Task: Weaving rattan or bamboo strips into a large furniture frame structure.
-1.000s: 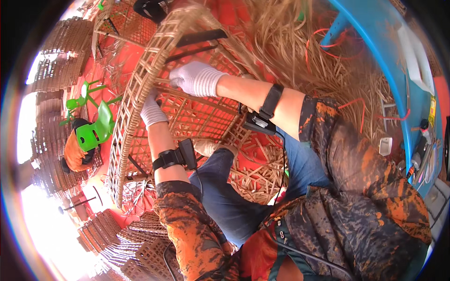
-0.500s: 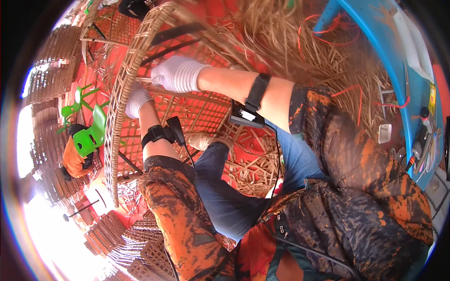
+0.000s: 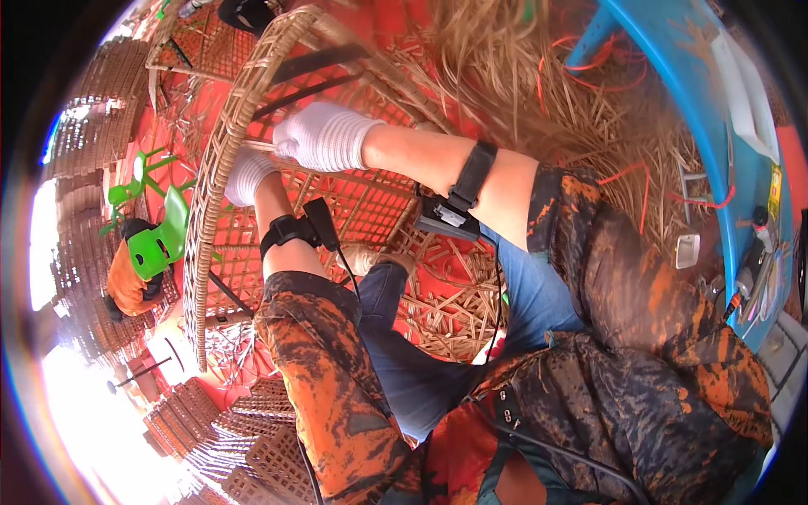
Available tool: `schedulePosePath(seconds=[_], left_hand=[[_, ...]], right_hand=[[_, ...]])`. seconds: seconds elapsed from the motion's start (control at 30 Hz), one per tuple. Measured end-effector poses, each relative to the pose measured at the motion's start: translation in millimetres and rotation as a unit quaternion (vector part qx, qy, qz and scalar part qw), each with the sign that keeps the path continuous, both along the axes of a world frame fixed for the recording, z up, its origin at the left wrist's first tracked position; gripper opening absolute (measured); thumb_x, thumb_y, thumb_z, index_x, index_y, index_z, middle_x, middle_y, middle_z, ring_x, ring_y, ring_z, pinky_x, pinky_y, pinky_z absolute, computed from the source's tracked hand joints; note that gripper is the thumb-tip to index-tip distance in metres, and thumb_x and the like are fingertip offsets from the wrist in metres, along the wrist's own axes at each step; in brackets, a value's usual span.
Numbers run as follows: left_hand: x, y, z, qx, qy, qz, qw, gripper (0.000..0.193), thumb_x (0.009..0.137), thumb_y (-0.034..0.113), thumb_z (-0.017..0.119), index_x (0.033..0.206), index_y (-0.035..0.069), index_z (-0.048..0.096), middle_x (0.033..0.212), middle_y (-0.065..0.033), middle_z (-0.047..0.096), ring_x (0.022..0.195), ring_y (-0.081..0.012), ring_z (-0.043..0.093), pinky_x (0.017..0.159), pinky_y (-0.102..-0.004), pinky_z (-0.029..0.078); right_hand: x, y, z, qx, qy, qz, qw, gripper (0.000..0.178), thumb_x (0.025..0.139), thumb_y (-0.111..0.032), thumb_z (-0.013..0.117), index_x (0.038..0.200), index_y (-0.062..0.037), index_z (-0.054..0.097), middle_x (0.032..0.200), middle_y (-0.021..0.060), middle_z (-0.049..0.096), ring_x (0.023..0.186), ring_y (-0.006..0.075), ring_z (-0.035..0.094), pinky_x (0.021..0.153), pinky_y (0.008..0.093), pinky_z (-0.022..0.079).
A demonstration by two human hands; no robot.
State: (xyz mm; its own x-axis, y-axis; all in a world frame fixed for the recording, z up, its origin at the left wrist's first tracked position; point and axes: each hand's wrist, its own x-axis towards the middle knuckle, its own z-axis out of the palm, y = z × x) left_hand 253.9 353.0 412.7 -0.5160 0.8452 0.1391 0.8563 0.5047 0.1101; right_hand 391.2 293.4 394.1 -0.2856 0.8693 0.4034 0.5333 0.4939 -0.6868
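Observation:
A large woven cane basket frame [image 3: 202, 227] with a braided rim lies on its side in front of me, its open lattice crossed by dark bars. My right hand [image 3: 328, 137], in a white knitted glove, is closed at the inner side of the rim. A thin pale cane strip [image 3: 262, 146] runs from its fingertips toward the braid. My left hand [image 3: 250, 178], gloved alike, is at the rim just below the right one. The braid hides its fingers, so its grip does not show.
Loose cane strips [image 3: 446, 316] litter the red floor between my legs, and a heap of long strips [image 3: 497, 67] lies at the far right. A blue table [image 3: 711, 109] carrying tools stands at right. Green chairs [image 3: 160, 240] and stacked woven panels [image 3: 181, 412] are at left.
The whole view has shifted slightly. Both hands stay at the basket rim, with the right glove turned a little and its forearm slightly lower in the picture.

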Motion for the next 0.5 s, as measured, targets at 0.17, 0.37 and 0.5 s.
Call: schedulePosePath(seconds=[0.17, 0.37, 0.5], left_hand=[[-4.8, -3.4, 12.0, -0.071, 0.047, -0.027, 0.996, 0.028, 0.092, 0.028, 0.051, 0.111, 0.012, 0.066, 0.11, -0.0084, 0.067, 0.098, -0.0261, 0.066, 0.075, -0.0396, 0.055], [-18.6, 8.8, 0.9, -0.059, 0.098, -0.065, 0.991, 0.029, 0.093, 0.026, 0.049, 0.116, 0.015, 0.064, 0.114, -0.01, 0.065, 0.104, -0.027, 0.064, 0.078, -0.0418, 0.055], [-51.2, 33.7, -22.5, 0.077, -0.364, -0.034, 0.928, 0.034, 0.092, 0.027, 0.051, 0.113, 0.001, 0.061, 0.1, -0.0113, 0.067, 0.082, -0.0208, 0.065, 0.068, -0.0388, 0.052]], right_hand=[[0.0, -2.4, 11.0, -0.004, -0.01, 0.02, 1.0, 0.024, 0.09, -0.022, 0.046, 0.084, -0.0072, 0.063, 0.078, 0.0153, 0.063, 0.075, 0.0324, 0.062, 0.07, 0.042, 0.048], [-5.1, 8.9, 3.1, -0.021, -0.018, 0.049, 0.998, 0.026, 0.093, -0.023, 0.042, 0.089, -0.0083, 0.063, 0.077, 0.0125, 0.063, 0.072, 0.029, 0.062, 0.069, 0.0398, 0.049], [-11.1, 9.7, 1.0, -0.035, 0.0, 0.049, 0.998, 0.027, 0.093, -0.024, 0.041, 0.086, -0.0094, 0.062, 0.075, 0.0107, 0.062, 0.07, 0.0294, 0.061, 0.068, 0.0408, 0.048]])
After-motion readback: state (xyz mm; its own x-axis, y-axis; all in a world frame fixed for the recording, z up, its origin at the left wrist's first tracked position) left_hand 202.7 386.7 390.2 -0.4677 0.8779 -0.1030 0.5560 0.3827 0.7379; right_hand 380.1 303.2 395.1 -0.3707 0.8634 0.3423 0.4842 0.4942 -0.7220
